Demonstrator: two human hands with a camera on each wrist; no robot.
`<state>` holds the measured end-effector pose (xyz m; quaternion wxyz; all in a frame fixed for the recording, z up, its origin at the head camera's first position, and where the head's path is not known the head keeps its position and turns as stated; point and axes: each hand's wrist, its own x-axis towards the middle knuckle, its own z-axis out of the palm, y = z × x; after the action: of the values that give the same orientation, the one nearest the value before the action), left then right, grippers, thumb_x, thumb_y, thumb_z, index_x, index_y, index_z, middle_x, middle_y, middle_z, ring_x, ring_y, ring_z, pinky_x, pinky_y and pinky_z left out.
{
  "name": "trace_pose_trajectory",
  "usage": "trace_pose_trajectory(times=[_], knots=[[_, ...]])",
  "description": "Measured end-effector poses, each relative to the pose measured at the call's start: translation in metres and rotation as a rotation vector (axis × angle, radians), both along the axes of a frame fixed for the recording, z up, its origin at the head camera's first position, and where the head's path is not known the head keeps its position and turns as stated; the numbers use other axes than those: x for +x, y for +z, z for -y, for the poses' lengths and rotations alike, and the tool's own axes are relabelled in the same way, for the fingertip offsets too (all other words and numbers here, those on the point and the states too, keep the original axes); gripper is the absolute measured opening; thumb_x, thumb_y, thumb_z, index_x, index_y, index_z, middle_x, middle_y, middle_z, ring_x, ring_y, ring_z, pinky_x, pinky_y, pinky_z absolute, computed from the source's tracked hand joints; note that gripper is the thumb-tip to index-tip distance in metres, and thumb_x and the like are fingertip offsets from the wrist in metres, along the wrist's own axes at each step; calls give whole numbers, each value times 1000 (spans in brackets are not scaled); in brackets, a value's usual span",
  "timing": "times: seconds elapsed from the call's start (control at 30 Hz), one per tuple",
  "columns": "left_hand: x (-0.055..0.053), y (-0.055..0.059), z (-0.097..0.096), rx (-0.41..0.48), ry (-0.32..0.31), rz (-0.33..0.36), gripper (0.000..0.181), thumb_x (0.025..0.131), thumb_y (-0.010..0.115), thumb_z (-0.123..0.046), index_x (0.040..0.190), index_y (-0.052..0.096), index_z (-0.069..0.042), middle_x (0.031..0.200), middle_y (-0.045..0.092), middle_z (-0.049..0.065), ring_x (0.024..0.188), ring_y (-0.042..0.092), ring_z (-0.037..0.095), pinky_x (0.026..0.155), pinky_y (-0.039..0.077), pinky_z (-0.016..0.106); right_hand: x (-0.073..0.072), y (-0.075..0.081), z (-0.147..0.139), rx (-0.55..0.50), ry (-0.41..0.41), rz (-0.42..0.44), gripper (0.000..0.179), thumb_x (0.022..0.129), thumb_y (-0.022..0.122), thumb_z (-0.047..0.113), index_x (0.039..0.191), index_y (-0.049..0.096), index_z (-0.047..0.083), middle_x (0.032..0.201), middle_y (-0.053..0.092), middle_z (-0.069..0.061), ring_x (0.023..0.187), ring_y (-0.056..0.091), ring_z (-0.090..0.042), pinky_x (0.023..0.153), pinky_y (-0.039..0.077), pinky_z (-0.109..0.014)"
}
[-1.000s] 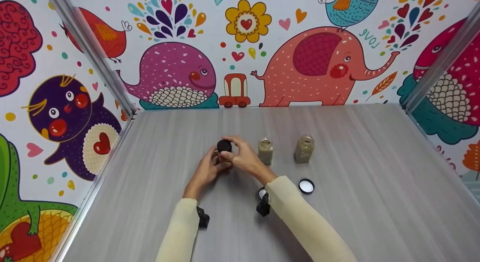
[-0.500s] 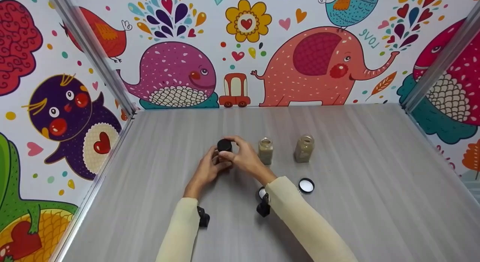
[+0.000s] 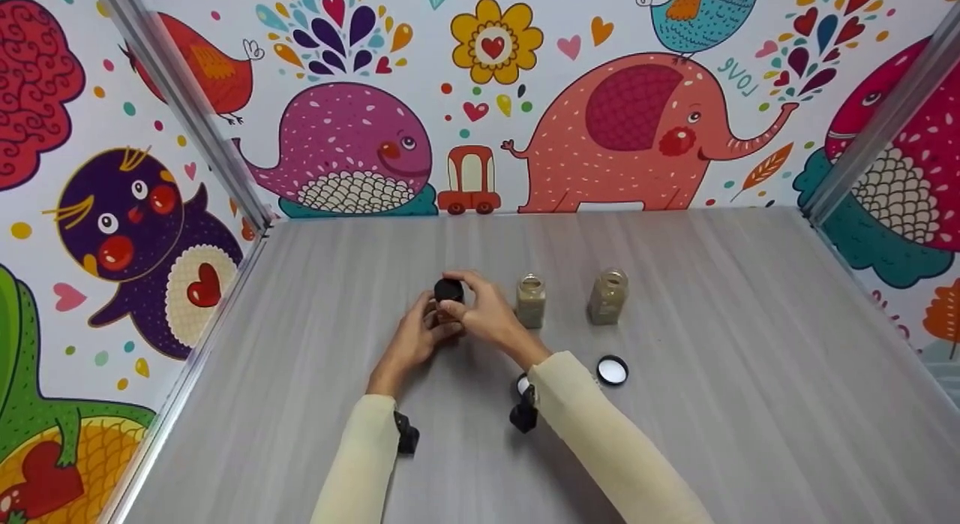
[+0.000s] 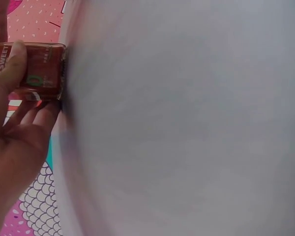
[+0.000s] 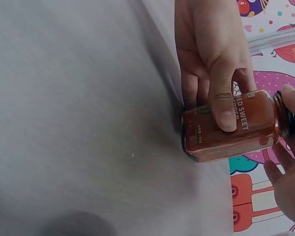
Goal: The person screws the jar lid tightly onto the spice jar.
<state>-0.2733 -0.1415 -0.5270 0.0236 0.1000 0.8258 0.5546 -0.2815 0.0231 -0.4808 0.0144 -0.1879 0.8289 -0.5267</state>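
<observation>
My left hand (image 3: 414, 342) grips a square glass spice jar (image 5: 248, 129) of red powder, its label reading "RED SWEET" and more. In the right wrist view the left thumb lies across the label, the fingers behind the glass. The jar's black lid (image 3: 448, 290) is on its neck. My right hand (image 3: 491, 314) pinches that lid between thumb and fingers. Just right of this hand stands an uncapped jar (image 3: 531, 302) of greenish-brown powder, and a second uncapped jar (image 3: 608, 297) like it stands farther right.
A black lid with a white inside (image 3: 613, 371) lies upturned in front of the right-hand jar. Another upturned lid (image 3: 523, 386) is partly hidden by the right sleeve (image 3: 592, 419). Patterned wall panels (image 3: 480, 96) close off the back and sides of the grey table (image 3: 720, 321).
Both hands keep their hold on the jar and its lid. The right hand and wrist have shifted only very slightly; the other jars and lids stay where they were.
</observation>
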Motion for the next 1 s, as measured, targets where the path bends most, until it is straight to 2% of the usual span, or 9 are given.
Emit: trace_pose_trajectory(times=[0.33,0.53,0.63,0.87,1.0], knots=[[1,0,1,-22,-3,-2,54,92,72,-21,139,48,-10,144,55,22,131,58,31,107,47,47,1,-4,2,22,-59,-43,49,91,74,19,137,59,11,143,58,-12,138,50,-29,117,38,-48],[0,-1,1,-37,-2,-15,51,92,71,-18,137,49,-10,143,56,22,129,59,32,106,47,48,0,-3,2,-1,-48,-43,52,91,74,22,137,58,6,139,59,-14,133,52,-30,114,40,-50],[1,-1,1,-17,-8,-8,52,92,71,-17,139,48,-9,145,54,21,132,57,31,107,47,48,0,-3,1,-8,-43,-51,53,90,76,22,138,58,5,139,59,-14,131,53,-31,113,41,-51],[1,0,2,-2,-4,15,52,91,73,-21,136,50,-13,140,59,17,124,62,27,101,51,42,0,-4,0,-44,-13,-61,47,93,72,17,137,59,5,140,58,-13,132,53,-31,114,41,-51],[0,0,1,13,-7,9,52,91,73,-19,138,50,-12,142,57,18,126,62,28,100,52,41,-1,-4,-1,-57,-20,-59,46,93,72,15,136,60,5,139,59,-14,131,55,-32,113,41,-52]])
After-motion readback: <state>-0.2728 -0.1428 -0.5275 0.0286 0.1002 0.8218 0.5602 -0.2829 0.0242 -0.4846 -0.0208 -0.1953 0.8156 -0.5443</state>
